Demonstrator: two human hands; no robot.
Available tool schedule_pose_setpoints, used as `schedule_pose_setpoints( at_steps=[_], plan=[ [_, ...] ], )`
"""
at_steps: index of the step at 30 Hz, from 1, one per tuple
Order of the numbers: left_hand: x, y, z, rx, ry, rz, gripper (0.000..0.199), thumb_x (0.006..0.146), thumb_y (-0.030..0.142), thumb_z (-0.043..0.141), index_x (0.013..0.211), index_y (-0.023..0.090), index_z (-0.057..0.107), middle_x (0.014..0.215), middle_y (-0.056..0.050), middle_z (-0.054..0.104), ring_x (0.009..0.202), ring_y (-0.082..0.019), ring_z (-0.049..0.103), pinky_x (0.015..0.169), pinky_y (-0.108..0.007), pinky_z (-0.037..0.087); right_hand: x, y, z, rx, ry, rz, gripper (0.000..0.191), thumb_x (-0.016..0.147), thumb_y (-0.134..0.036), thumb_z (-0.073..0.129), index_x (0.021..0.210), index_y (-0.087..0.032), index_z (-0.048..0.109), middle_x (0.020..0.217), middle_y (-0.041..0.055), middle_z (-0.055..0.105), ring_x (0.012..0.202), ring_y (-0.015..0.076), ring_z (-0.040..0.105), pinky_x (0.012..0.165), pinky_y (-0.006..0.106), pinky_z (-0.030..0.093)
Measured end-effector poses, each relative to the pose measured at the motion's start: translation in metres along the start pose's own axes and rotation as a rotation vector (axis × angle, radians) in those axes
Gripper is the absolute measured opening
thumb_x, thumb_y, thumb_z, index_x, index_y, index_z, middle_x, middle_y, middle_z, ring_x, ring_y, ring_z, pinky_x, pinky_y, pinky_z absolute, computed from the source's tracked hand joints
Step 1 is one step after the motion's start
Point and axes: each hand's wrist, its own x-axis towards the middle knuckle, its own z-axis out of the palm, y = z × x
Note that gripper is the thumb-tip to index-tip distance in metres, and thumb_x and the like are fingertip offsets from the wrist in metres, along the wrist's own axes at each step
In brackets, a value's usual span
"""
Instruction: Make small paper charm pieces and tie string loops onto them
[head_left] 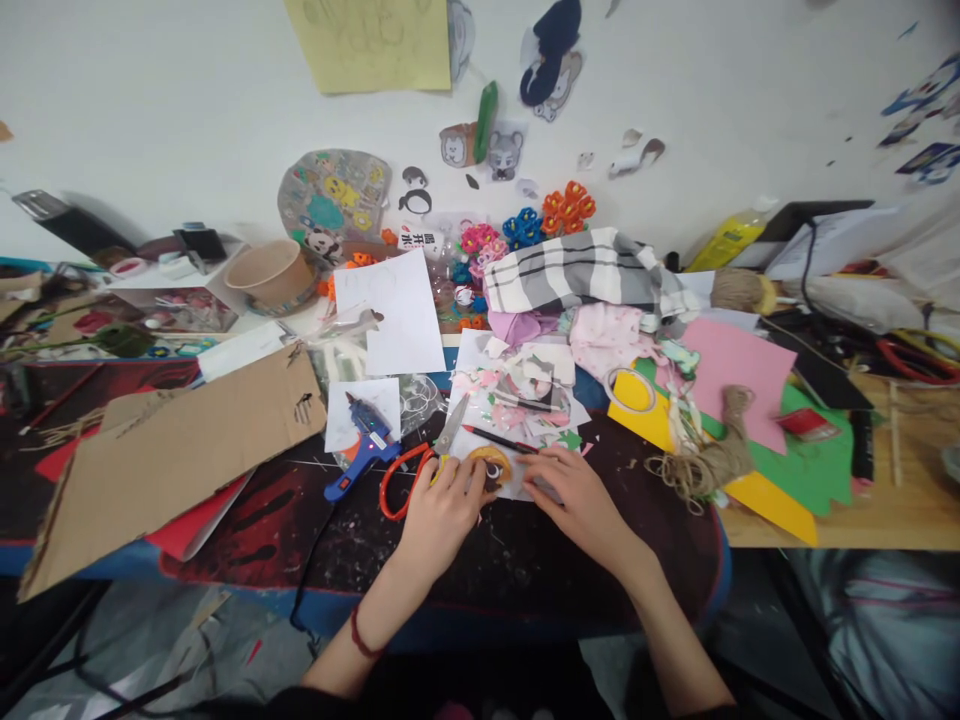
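Note:
My left hand [444, 503] lies over the table's front part, fingers bent and closed on the near left side of a small yellow tape roll [491, 453]. Something brown and white shows within the roll's ring. To the right of the roll, my right hand [576, 497] has its fingers stretched towards it, the thumb apart, over a pale sheet or film [551, 489]. Scissors with red handles [396, 490] lie beside my left hand, blades pointing away. A dark pen [495, 438] lies just beyond the roll. Further left rests a blue glue gun [364, 455] on white paper.
Cardboard [187, 445] covers the left side. Paper scraps [525, 385] lie in the middle, with a checked cloth [577, 270] behind. To the right are a white tape roll [631, 391], twine [712, 465] and pink paper [742, 375]. A bowl [270, 275] stands at the back left.

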Motion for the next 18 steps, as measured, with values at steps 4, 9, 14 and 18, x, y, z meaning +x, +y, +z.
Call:
schedule_pose_setpoints(
  at_steps=[4,9,14,18],
  plan=[
    [0.001,-0.002,0.002,-0.029,0.021,0.021,0.022,0.095,0.031,0.057,0.111,0.016,0.061,0.098,-0.007,0.072,0.088,-0.022,0.063,0.085,-0.040,0.041,0.008,0.012,-0.001,-0.005,0.052,0.049,0.008,0.094,-0.022,0.055,0.092,-0.022,0.062,0.125,0.0072,0.066,0.117,0.0271,0.055,0.098,0.050,0.046],
    [-0.004,-0.006,0.003,0.020,0.077,0.066,0.019,0.096,0.024,0.055,0.112,0.015,0.061,0.110,-0.009,0.072,0.091,-0.021,0.065,0.084,-0.039,0.040,0.019,0.022,-0.009,0.211,0.082,0.142,0.012,0.094,-0.030,0.055,0.094,-0.023,0.065,0.117,0.0053,0.069,0.110,0.0230,0.062,0.095,0.042,0.049],
    [-0.006,-0.018,-0.002,-0.019,0.344,-0.187,0.014,0.092,0.013,0.056,0.103,0.016,0.064,0.088,-0.004,0.075,0.082,-0.017,0.068,0.083,-0.036,0.042,0.023,0.039,-0.017,0.554,0.203,0.263,0.021,0.088,-0.038,0.063,0.094,-0.020,0.070,0.102,0.0074,0.073,0.093,0.0220,0.067,0.076,0.033,0.054],
    [-0.003,-0.033,-0.012,-0.146,0.530,-0.485,0.009,0.090,0.015,0.060,0.097,0.017,0.065,0.084,-0.006,0.074,0.077,-0.018,0.066,0.079,-0.035,0.046,0.014,0.060,-0.017,0.867,0.554,0.336,0.017,0.083,-0.036,0.069,0.087,-0.020,0.067,0.085,0.0051,0.070,0.072,0.0170,0.065,0.064,0.030,0.052]
  ],
)
